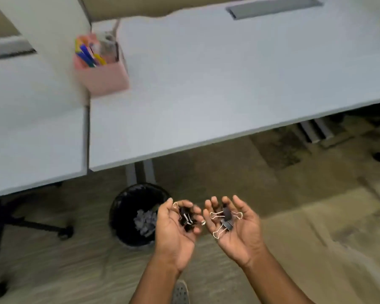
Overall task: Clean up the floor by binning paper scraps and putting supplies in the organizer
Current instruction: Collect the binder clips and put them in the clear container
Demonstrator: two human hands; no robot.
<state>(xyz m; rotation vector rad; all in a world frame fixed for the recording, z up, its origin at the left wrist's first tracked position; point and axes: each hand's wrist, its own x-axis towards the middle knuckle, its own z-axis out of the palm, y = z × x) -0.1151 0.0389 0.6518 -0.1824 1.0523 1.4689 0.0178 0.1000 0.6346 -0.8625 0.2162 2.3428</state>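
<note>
Two small clusters of black metal binder clips with silver wire handles — one bunch [185,218] cupped in the left hand [177,229], the other bunch [225,219] lying in the palm of the right hand [236,231]. Both palms up, side by side, nearly touching at the fingertips, held low above the floor. Left fingers [195,210] curled loosely around the clips, half closed over them. Right fingers [237,202] spread wider, just cradling the clips rather than pinching.

Just beside the left hand, down on the beige carpeted floor [294,238]: a round black mesh wastebasket [123,207] with a dark liner, pale crumpled paper scraps [145,220] sitting at the bottom. Parked right at the foot of the desk leg.

Further up, on the pale grey desk [206,84]: a pink box-shaped plastic organizer [105,77] near the seam with the next desk, well apart from the hands. Stuffed with colourful pens or markers [87,53] — blue, yellow, orange — too blurry to say more.

Dark wheeled chair base [42,227] off to the left under the neighbouring desk. Perforated grey shoe [180,291] poking in at the bottom edge, between the forearms.
</note>
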